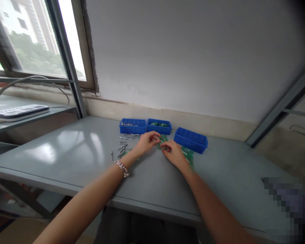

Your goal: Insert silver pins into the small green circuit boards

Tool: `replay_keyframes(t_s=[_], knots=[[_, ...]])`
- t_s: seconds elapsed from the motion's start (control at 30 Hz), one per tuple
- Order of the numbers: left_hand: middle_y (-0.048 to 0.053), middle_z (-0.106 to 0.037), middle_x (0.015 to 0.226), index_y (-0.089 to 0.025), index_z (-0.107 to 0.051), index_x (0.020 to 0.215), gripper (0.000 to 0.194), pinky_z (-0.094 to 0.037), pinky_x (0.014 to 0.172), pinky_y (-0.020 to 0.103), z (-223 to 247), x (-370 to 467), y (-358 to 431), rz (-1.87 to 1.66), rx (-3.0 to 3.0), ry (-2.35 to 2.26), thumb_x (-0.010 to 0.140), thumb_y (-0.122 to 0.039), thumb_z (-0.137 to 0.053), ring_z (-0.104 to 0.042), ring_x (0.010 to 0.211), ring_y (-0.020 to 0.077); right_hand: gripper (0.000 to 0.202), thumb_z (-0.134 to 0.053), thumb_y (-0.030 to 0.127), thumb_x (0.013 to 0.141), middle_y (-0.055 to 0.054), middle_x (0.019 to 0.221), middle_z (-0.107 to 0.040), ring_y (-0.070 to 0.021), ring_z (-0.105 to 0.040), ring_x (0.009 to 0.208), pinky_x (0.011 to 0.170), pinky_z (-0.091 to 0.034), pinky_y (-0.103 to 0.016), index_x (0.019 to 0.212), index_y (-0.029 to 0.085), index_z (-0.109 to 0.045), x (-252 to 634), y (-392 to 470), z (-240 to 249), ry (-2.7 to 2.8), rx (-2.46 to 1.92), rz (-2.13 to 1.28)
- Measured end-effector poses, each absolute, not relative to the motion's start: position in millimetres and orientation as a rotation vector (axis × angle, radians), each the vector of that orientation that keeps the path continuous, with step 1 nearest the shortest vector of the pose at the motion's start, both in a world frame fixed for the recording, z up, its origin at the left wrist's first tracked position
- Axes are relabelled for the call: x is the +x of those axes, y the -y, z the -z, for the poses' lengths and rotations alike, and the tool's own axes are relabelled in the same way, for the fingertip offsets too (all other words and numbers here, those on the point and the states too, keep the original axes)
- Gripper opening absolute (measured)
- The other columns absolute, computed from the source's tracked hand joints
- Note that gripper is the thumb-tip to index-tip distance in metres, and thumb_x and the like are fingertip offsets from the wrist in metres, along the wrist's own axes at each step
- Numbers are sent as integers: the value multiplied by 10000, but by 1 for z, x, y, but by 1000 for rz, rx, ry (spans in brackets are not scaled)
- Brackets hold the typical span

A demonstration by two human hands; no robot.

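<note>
My left hand (pixel 147 141) and my right hand (pixel 172 150) face each other at the middle of the grey table (pixel 147 183). Between their fingertips is a small green plastic bag (pixel 163 140), pinched from both sides. Another green bag (pixel 187 155) lies just beyond my right wrist. Partly behind my left forearm is a further green piece (pixel 128 154). Slim metal parts (pixel 122 147) are scattered left of my left hand, some of them overlapping.
Behind my hands stand a blue bin (pixel 132 129) with metal parts, a blue bin (pixel 159 129) with green bags, and a third blue bin (pixel 190 139) at an angle. A white device (pixel 21 112) lies on the left shelf. A metal post (pixel 76 84) rises at the back left.
</note>
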State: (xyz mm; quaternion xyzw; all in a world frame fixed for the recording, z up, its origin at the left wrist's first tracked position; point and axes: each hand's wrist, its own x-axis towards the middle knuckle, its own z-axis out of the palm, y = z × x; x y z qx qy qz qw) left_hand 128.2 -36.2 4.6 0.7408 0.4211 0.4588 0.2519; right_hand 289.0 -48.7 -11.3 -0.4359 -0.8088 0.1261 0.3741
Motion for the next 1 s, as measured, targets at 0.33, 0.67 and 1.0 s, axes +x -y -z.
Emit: replay_keyframes(t_s=[0.33,0.67,1.0], knots=[[64,-625,765,-92,-553,860,206,-472,667,232,-7,129,38,-1239,1787,-942,656,-89,-582,-589,711,122,161,-592,107,666,3,704,-497,-103,-476,580,598,-397,-228,812,172,-609,290,45,16,2048,-1087,-270],[52,-641,790,-118,-566,869,198,-429,645,220,-7,129,39,-1239,1969,-1060,675,-138,-604,-592,737,132,90,-523,189,765,-24,714,-496,-125,-482,588,578,-394,-243,779,169,-610,290,45,16,1971,-1031,-220],[13,-627,810,-182,-576,919,206,-405,740,256,-7,127,45,-1208,2427,-1228,713,-174,-576,-552,782,143,89,-524,170,752,-32,721,-487,-126,-470,573,571,-397,-250,785,153,-604,291,46,14,1942,-1056,-191]])
